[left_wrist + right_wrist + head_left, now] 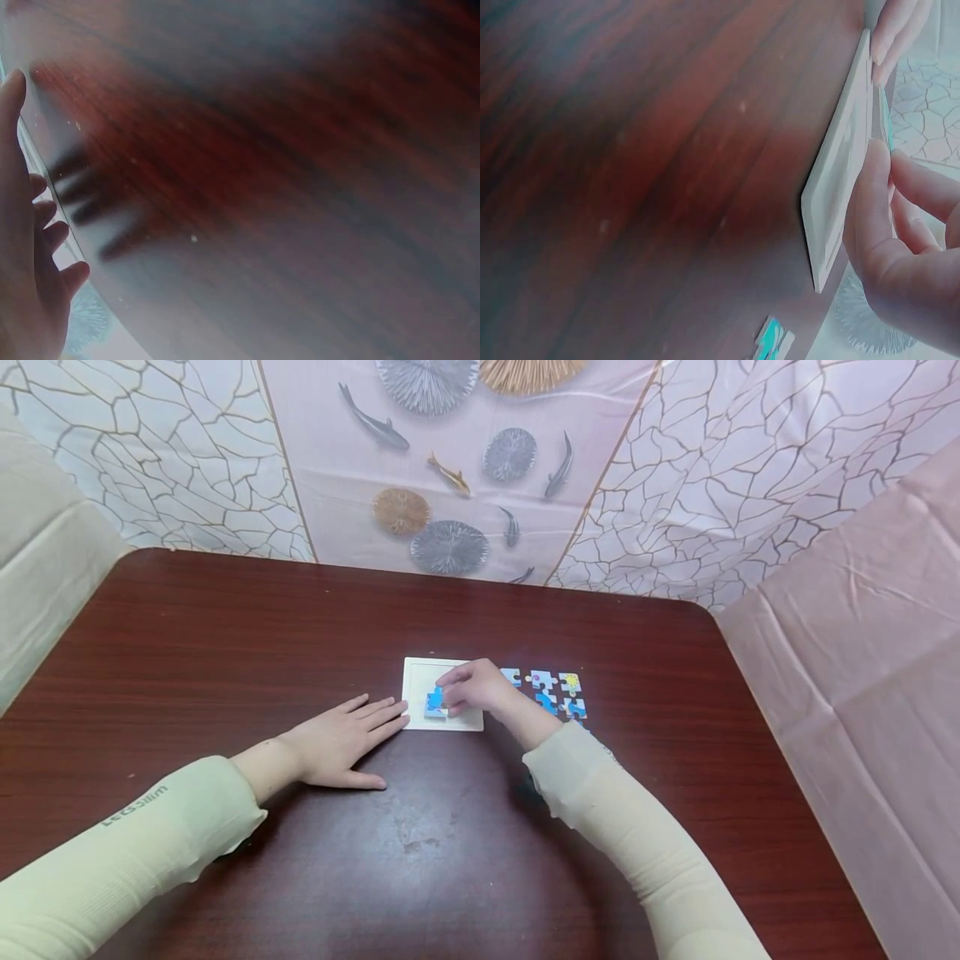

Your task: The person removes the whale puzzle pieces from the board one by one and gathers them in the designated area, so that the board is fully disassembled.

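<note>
My right hand (483, 685) pinches a blue jigsaw puzzle piece (435, 703) between thumb and fingers, above a white puzzle tray (407, 681). The right wrist view shows the piece (887, 124) tilted at the fingertips, a little off the tray's surface. My left hand (337, 745) lies with fingers spread on the table, its fingertips at the tray's left edge. In the left wrist view, that hand (34, 247) shows only at the left border. Part of the tray is hidden behind the right hand.
Several loose puzzle pieces (543, 680) lie on the table right of the tray, partly hidden by the right forearm. The dark red wooden table (225, 635) ends at a patterned cloth backdrop (450, 485), with pale cloth on both sides.
</note>
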Demonstrator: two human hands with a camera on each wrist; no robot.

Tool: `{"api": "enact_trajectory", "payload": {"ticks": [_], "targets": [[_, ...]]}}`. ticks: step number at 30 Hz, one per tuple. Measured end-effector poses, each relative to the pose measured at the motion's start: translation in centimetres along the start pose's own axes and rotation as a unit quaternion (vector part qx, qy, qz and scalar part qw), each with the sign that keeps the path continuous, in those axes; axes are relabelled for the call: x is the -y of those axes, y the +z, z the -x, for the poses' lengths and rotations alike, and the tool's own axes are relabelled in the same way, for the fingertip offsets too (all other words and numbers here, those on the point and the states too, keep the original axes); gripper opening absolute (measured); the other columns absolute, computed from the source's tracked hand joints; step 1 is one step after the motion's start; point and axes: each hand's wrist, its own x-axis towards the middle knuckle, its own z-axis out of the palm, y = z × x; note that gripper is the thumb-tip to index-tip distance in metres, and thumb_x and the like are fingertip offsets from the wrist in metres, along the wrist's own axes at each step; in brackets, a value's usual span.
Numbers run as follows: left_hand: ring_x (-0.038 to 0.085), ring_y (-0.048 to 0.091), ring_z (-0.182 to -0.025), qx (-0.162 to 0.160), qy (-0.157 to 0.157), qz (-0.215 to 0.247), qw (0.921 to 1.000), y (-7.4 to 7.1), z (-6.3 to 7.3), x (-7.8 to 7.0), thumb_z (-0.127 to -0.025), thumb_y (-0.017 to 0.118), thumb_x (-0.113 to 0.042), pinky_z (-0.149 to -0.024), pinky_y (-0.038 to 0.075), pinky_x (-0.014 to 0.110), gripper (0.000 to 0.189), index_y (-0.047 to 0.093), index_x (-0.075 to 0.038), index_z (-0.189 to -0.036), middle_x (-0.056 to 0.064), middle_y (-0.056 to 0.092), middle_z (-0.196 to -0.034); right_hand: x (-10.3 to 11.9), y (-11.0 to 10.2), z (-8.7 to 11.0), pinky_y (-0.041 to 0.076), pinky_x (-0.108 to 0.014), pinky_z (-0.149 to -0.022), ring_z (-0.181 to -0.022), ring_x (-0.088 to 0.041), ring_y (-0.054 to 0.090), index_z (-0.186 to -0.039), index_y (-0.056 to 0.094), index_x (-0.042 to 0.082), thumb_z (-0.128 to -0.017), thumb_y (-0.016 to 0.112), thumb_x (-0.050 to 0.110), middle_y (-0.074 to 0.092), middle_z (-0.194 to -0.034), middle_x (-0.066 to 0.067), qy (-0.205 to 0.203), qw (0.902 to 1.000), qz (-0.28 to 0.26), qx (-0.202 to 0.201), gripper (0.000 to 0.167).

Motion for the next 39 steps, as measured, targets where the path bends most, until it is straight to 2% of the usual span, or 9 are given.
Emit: {"api": "enact_trajectory", "payload": {"ticks": [9, 15, 26, 33, 36, 39], "targets": [[0.031, 0.025, -0.142, -0.005, 0.008, 0.005, 0.9999, 0.1, -0.1, -0.2, -0.086, 0.051, -0.059, -0.113, 0.022, 0.053, 0.084, 0.029, -0.005, -0.146, 0.013, 0.025, -0.154, -0.7, -1.7, 0.4, 0.057, -0.027, -0.071, -0.063, -0.011, 0.064, -0.110, 0.066, -0.001, -0.084, 0.064, 0.001, 0.067, -0.105, -0.019, 0.012, 0.9999, -0.010, -0.003, 0.026], [0.030, 0.024, -0.142, -0.007, 0.015, 0.012, 0.9998, -0.1, -0.5, -0.5, -0.086, 0.052, -0.059, -0.114, 0.021, 0.052, 0.085, 0.028, -0.005, -0.147, 0.013, 0.024, -0.155, -1.1, -2.5, 0.9, 0.057, -0.028, -0.071, -0.065, -0.012, 0.065, -0.111, 0.066, 0.000, -0.084, 0.065, 0.001, 0.067, -0.101, -0.018, 0.014, 0.9999, -0.006, -0.008, 0.027], [0.028, 0.025, -0.142, 0.004, 0.016, 0.010, 0.9998, -0.1, -0.8, -0.8, -0.086, 0.051, -0.060, -0.114, 0.022, 0.053, 0.085, 0.028, -0.006, -0.147, 0.012, 0.025, -0.155, -2.1, -3.9, 1.6, 0.057, -0.030, -0.072, -0.065, -0.012, 0.065, -0.111, 0.065, -0.002, -0.084, 0.065, 0.000, 0.067, -0.097, -0.016, 0.020, 0.9996, -0.019, -0.002, 0.027], [0.028, 0.025, -0.142, 0.007, 0.013, 0.012, 0.9998, 0.0, -0.7, -0.7, -0.086, 0.051, -0.060, -0.114, 0.021, 0.053, 0.085, 0.028, -0.006, -0.147, 0.011, 0.025, -0.155, -2.8, -4.7, 2.0, 0.057, -0.032, -0.075, -0.064, -0.013, 0.066, -0.113, 0.064, -0.003, -0.085, 0.065, 0.002, 0.062, -0.114, -0.021, 0.026, 0.9996, -0.014, 0.005, 0.029], [0.028, 0.024, -0.143, 0.008, 0.013, 0.014, 0.9998, -0.1, -0.8, -0.7, -0.086, 0.051, -0.060, -0.114, 0.021, 0.053, 0.085, 0.027, -0.006, -0.147, 0.011, 0.025, -0.155, -3.2, -5.2, 2.3, 0.057, -0.032, -0.074, -0.064, -0.013, 0.066, -0.113, 0.064, -0.003, -0.085, 0.066, 0.003, 0.065, -0.107, -0.019, 0.027, 0.9996, -0.006, 0.004, 0.029], [0.027, 0.024, -0.143, 0.010, 0.012, 0.016, 0.9997, -0.2, -0.8, -0.8, -0.086, 0.052, -0.060, -0.114, 0.022, 0.053, 0.086, 0.027, -0.006, -0.148, 0.011, 0.024, -0.155, -3.7, -5.6, 2.6, 0.057, -0.032, -0.074, -0.064, -0.013, 0.066, -0.114, 0.064, -0.003, -0.085, 0.066, 0.004, 0.068, -0.091, -0.016, 0.028, 0.9996, 0.000, 0.003, 0.030]]}}
